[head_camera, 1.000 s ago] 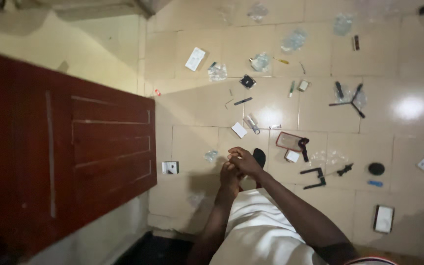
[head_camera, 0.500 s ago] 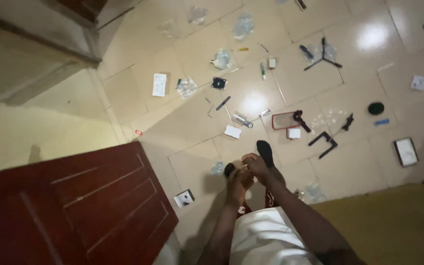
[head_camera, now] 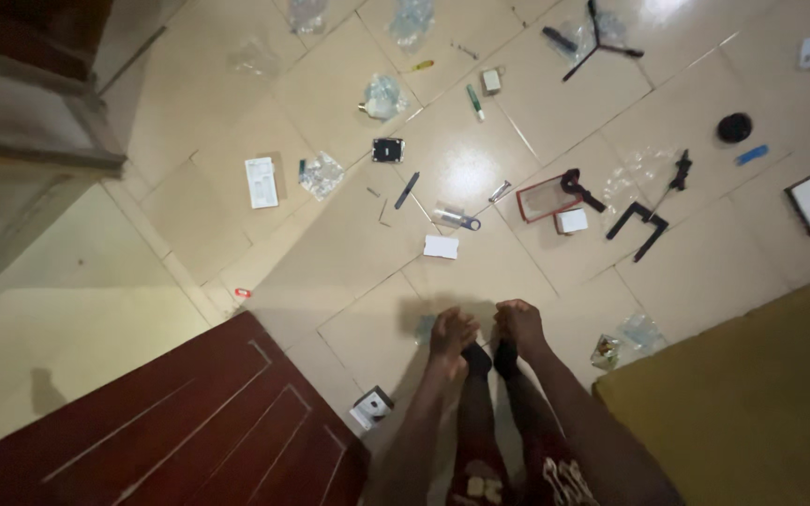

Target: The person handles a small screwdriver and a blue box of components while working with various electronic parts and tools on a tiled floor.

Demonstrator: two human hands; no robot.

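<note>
Lower centre of frame: left hand (head_camera: 452, 333) and right hand (head_camera: 520, 323) sit side by side, both curled around a small dark object (head_camera: 487, 358) pinched between them; what it is cannot be told. Above the hands on the tiled floor (head_camera: 349, 253) lie a white card (head_camera: 441, 246), a red-framed tray (head_camera: 546, 198) and a black bracket (head_camera: 641, 225); a dark red door (head_camera: 171, 422) fills the lower left.

Both hands sit together low on the floor (head_camera: 349, 253), left hand (head_camera: 452, 333) beside right hand (head_camera: 520, 323); door (head_camera: 189, 422) to their left, small card (head_camera: 441, 246) just ahead, handles (head_camera: 639, 225) further right.
</note>
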